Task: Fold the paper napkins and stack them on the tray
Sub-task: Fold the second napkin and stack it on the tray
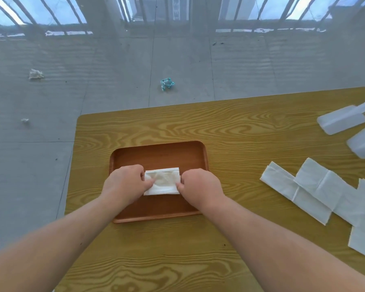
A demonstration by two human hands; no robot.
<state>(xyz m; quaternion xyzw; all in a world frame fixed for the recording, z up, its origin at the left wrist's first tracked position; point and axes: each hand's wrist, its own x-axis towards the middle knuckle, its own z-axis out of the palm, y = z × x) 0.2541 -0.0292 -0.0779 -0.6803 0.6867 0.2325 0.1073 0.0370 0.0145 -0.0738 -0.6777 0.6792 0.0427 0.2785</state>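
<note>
On the grey floor at far left lie a crumpled white scrap [36, 74] and a smaller one [25, 120]; a crumpled teal wrapper [167, 83] lies further right, beyond the table's far edge.

The wooden table [240, 127] carries a brown tray [160, 153], set near its left end. My left hand [123, 184] rests over the tray's left half, fingers curled, pinching the left edge of the folded napkin [162, 182] between thumb and fingertips. The napkin is a white rectangle, long side running left to right, lying in the middle of the tray; its top edge shows several layers, though I cannot tell how many napkins make up the pile. My right hand [200, 186] is closed in the same manner on the napkin's right edge, knuckles up, thumb tucked against the paper. Both forearms are bare and reach in from the lower corners.

To the right of the tray, well apart from it, unfolded napkins [316, 186] lie flat on the table, overlapping one another in a row that runs off the right edge. Beyond them, near the far right corner, lie two translucent white plastic packs [341, 123].
</note>
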